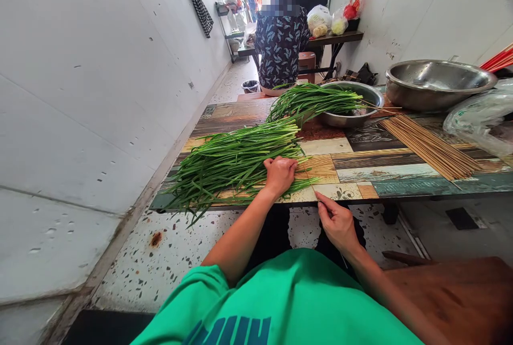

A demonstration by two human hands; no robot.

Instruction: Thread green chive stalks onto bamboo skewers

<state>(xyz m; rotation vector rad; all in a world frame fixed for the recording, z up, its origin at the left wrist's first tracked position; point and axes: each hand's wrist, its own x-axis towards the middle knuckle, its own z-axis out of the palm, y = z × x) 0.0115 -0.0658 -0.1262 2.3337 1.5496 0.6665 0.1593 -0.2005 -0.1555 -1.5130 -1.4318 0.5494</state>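
A large pile of garlic chives (pixel 228 158) lies on the table's left part, with the pale stem ends toward the right. My left hand (pixel 280 175) is closed at the stem ends near the front edge, its fingers curled over some chives. A few stems (pixel 306 183) stick out to the right of it. My right hand (pixel 339 223), just off the table's front edge, pinches a thin bamboo skewer (pixel 315 190) whose upper end points toward those stems. Most of the skewer is hidden by the hand. Many bare bamboo skewers (pixel 430 144) lie in a bundle at the right.
A second bunch of chives (pixel 316 100) rests over the rim of a steel bowl (pixel 374 100). Farther right are a larger steel basin (pixel 425 96) and a clear plastic bag (pixel 476 115). Across the table (pixel 401 174) a person (pixel 280 45) sits with their back to me. A wall (pixel 80 93) stands left.
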